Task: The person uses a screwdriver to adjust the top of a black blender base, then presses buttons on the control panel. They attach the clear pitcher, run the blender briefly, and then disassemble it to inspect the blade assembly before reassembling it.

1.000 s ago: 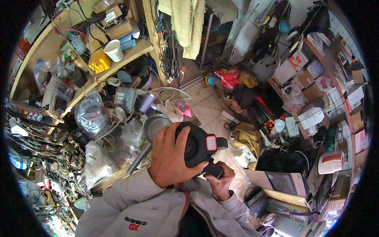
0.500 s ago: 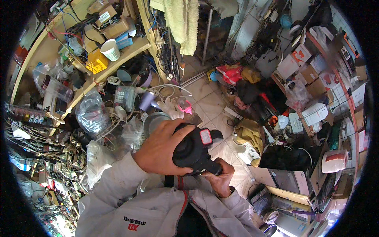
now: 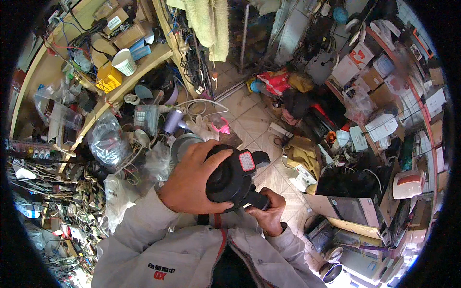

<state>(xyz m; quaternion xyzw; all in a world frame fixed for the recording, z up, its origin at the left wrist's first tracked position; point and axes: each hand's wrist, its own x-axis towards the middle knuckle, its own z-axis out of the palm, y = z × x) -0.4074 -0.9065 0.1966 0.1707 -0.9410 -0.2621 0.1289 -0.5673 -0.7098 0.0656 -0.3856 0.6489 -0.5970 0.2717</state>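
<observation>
Just beyond the jacket front (image 3: 192, 252), near mid-view: black round device (image 3: 230, 180), held up off the floor in both hands. Round ribbed face turned up toward the camera. Two stubs: one points to the far right, the other to the near right. Long axis hard to call; roughly, it runs from the round body down along the near-right stub. Red-edged label (image 3: 247, 162) on the body by the far-right stub.

Left hand (image 3: 189, 180): spread wide, curved around the body's left side, fingers over the far edge, thumb along the near edge. Right hand (image 3: 270, 213): closed around the near-right stub, thumb toward the body; stub's end partly hidden.

Left hand blocks the device's left side and part of a grey metal pan (image 3: 180, 146) beyond; cannot tell if they touch. Past the pan: purple hair dryer (image 3: 175, 122), pink item (image 3: 221, 126). Clear plastic bag (image 3: 108, 139) further left; shelf has yellow box (image 3: 109, 77) beside paper cup (image 3: 125, 62). Tiled floor (image 3: 261, 132) beyond the device; mustard cloth (image 3: 302, 156) off right, well apart.
</observation>
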